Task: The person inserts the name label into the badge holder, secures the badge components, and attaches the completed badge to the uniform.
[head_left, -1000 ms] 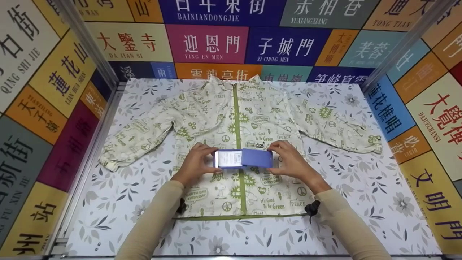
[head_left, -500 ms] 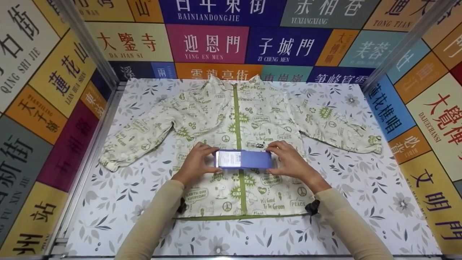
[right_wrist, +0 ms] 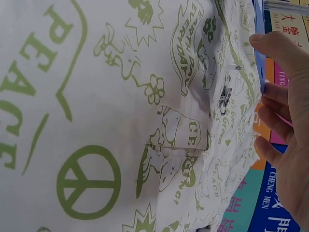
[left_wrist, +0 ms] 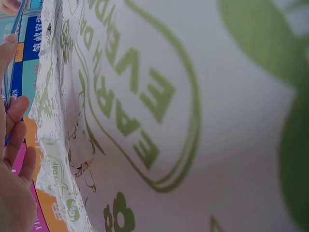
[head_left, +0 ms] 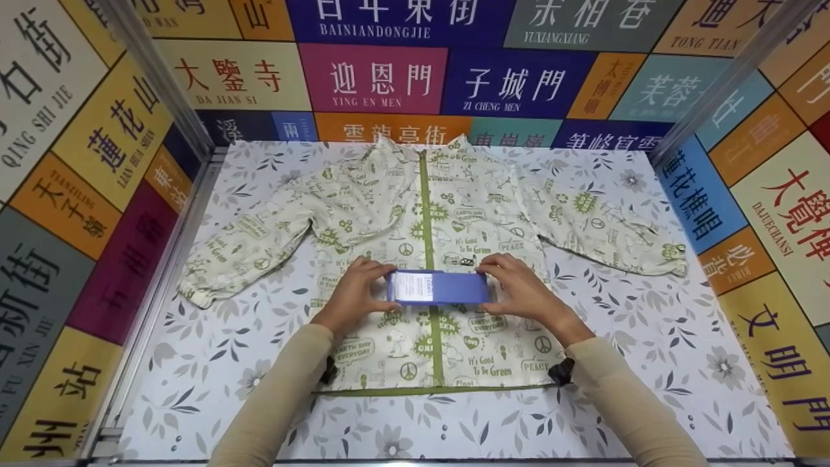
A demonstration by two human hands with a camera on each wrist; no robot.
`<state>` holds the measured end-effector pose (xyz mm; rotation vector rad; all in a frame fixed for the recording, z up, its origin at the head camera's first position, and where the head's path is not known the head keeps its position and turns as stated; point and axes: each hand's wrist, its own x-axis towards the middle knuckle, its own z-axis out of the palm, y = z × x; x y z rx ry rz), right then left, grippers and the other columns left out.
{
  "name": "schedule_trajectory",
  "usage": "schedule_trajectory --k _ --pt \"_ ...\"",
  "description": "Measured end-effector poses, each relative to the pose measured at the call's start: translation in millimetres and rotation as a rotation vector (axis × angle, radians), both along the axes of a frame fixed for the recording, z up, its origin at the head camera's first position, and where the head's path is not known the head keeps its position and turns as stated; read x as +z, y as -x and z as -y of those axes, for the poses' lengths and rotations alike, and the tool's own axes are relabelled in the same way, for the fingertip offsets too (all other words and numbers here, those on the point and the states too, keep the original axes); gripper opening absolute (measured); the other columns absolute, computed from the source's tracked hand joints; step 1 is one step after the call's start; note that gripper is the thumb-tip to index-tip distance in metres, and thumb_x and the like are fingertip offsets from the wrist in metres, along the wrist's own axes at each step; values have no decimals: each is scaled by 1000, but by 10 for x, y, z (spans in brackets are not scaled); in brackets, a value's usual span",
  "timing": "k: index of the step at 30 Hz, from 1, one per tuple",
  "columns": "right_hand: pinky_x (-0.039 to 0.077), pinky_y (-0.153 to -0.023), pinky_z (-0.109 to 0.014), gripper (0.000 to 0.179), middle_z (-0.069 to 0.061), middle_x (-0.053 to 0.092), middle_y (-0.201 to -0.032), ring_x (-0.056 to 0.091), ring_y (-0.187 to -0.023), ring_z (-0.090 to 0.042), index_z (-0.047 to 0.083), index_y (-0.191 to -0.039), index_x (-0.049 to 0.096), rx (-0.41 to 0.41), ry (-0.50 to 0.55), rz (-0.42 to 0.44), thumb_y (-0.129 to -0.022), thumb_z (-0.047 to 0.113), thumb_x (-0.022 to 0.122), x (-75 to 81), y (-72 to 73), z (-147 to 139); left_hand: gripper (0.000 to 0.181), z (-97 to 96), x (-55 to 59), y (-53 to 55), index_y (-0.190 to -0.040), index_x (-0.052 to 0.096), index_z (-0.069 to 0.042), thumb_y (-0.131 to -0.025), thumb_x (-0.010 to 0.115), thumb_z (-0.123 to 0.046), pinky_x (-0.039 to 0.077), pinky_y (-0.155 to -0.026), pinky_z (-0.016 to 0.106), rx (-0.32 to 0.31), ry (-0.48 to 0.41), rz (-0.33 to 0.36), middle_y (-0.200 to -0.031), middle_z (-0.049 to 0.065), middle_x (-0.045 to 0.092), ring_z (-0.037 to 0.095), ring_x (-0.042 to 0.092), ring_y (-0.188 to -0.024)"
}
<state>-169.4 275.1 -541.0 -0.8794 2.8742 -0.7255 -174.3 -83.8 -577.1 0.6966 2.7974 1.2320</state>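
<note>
A thin, flat purple-blue rectangle (head_left: 457, 287) with a white printed panel on its left part is held level between both hands, over the front of the jacket. My left hand (head_left: 353, 292) pinches its left end between thumb and fingers. At the right end, my right hand (head_left: 522, 292) grips it the same way. Both wrist views show it edge-on as a thin blue strip (right_wrist: 259, 48). Below lies a cream jacket (head_left: 363, 220) with green print, spread flat, sleeves out, a green strip (head_left: 425, 207) down its front. Its kind I cannot tell.
Beneath the jacket is a white leaf-patterned tabletop (head_left: 194, 383). A small metal piece (head_left: 466, 261) shows on the jacket just beyond the right hand. Colourful lettered panels (head_left: 373, 78) wall the back and sides, with metal rails (head_left: 159, 71) at the corners.
The right part of the purple-blue rectangle, askew a second ago, now sits in line with the left part. Glare on the white panel has faded. Both hands have barely moved.
</note>
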Motion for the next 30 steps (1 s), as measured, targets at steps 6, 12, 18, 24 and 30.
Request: schedule_trajectory --k 6,12,18,24,30 --pt "45 -104 -49 64 -1 57 -130 52 -122 -24 12 -126 64 -2 18 2 -70 30 87 2 6 25 77 -9 -7 0 -131 64 -12 -64 92 -36 49 -100 39 -7 -5 -19 -124 2 68 19 52 -111" --pt "44 -106 -51 66 -2 57 -132 52 -123 -25 12 -128 63 -6 29 22 -69 30 88 -2 12 65 78 -28 -8 2 -131 64 -12 -62 93 -36 49 -99 40 -11 -18 -18 -123 1 68 18 52 -110" --pt "44 -107 -53 71 -5 59 -133 54 -123 -28 12 -133 60 -20 3 33 -70 32 88 -21 18 93 78 -41 -9 -2 -130 64 -12 -61 94 -34 48 -97 38 -4 -37 -11 -121 -1 69 16 50 -107" --pt "45 -106 -53 74 -7 62 -130 58 -120 -30 10 -135 58 0 -1 4 -71 32 87 -36 26 136 77 -64 -13 -6 -130 64 -11 -62 93 -33 49 -98 39 -5 -26 -32 -122 1 69 19 51 -108" --pt "43 -108 -53 74 -7 63 -130 57 -121 -29 13 -137 57 -6 -15 0 -73 37 85 -35 13 186 77 -91 -5 0 -130 64 -11 -63 93 -36 49 -94 38 -15 -12 -65 -116 0 70 17 51 -104"
